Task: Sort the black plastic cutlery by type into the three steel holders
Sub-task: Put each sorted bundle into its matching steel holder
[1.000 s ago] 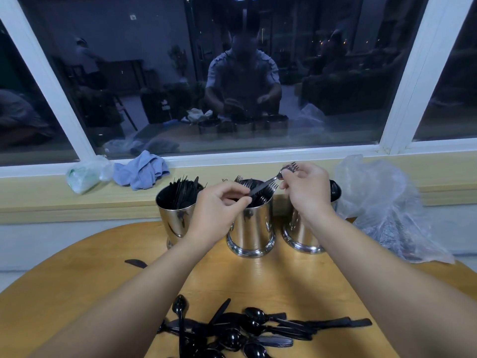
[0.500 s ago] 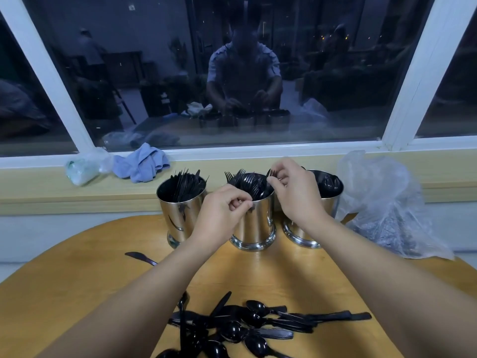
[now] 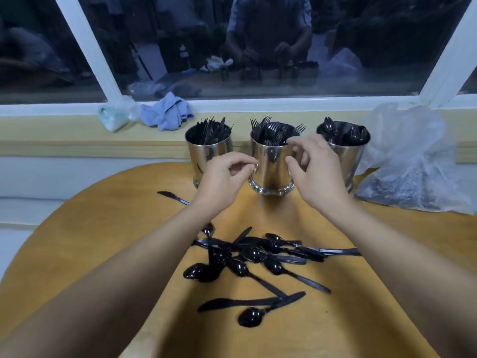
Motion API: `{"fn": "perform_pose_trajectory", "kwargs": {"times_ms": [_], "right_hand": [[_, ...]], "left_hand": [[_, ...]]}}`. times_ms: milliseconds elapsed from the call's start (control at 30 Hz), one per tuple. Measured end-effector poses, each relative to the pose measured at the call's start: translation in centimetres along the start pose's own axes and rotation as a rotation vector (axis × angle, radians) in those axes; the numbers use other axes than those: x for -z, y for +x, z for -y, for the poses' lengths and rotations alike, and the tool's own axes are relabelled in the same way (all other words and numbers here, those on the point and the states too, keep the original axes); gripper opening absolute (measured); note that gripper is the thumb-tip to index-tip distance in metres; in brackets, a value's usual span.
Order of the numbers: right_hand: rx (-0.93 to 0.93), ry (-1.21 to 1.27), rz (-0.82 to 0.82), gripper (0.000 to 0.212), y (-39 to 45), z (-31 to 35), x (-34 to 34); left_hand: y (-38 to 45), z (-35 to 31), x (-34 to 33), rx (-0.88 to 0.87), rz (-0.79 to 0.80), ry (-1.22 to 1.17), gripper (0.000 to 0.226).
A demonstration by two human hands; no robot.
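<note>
Three polished steel cylindrical holders stood in a row at the far edge of the round yellow wooden bench (image 3: 77, 241): the left holder (image 3: 209, 153) carried black plastic knives, the middle holder (image 3: 271, 164) black plastic forks (image 3: 273, 130), the right holder (image 3: 346, 148) black plastic spoons. All three looked well filled, so the sorting was judged largely done. Left to sort: a loose pile of black plastic spoons and knives (image 3: 255, 257) in the middle of the bench, a single black knife (image 3: 173, 197) lying apart beside the left forearm, and, nearest the camera, another knife (image 3: 247, 302) and spoon (image 3: 251, 316).

The left hand (image 3: 224, 177) was loosely curled, fingertips close together; no item could be seen in it. The right hand (image 3: 312, 169) had its fingers half curled and spread, also with nothing visible in it.

One second earlier the right hand held a fork over the middle holder; that fork had since gone into the holder, and both hands had drawn back towards the pile
</note>
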State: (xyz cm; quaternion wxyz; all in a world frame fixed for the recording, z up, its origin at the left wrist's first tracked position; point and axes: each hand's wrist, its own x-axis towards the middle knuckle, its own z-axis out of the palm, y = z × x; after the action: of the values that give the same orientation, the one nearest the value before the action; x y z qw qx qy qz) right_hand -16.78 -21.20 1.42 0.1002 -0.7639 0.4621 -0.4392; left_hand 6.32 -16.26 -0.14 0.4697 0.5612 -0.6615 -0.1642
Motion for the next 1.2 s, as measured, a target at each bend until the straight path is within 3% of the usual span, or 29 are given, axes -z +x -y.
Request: {"fn": "perform_pose_trajectory", "kwargs": {"times_ms": [133, 300, 600, 833, 900, 967, 1200], "right_hand": [[-0.029, 0.071, 0.212, 0.019, -5.8, 3.1, -0.9], [-0.008, 0.024, 0.481, 0.027, -10.4, 6.2, -4.7], [-0.028, -0.135, 0.551, 0.046, -5.9, 10.8, -16.6], [-0.018, -0.331, 0.566, 0.026, -3.3, 11.7, -24.0], [-0.035, -0.337, 0.522, 0.013, -3.5, 11.2, -24.7], [-0.067, -0.353, 0.515, 0.017, -3.5, 10.6, -24.7], [-0.14, -0.368, 0.734, 0.017, -4.2, 9.2, -19.5]], "left_hand": [[-7.1, 1.6, 3.3, 0.224, -0.028, -0.062, 0.012], [-15.9, 3.6, 6.4, 0.392, -0.144, -0.048, 0.012], [-20.1, 6.8, 7.9, 0.495, -0.22, -0.064, 0.015], [-20.0, 8.9, 7.4, 0.503, -0.245, -0.089, 0.019], [-20.1, 8.9, 7.4, 0.505, -0.249, -0.1, 0.019], [-19.8, 9.0, 7.3, 0.514, -0.258, -0.082, 0.019], [-20.1, 7.6, 8.0, 0.517, -0.22, -0.034, 0.015]]}}
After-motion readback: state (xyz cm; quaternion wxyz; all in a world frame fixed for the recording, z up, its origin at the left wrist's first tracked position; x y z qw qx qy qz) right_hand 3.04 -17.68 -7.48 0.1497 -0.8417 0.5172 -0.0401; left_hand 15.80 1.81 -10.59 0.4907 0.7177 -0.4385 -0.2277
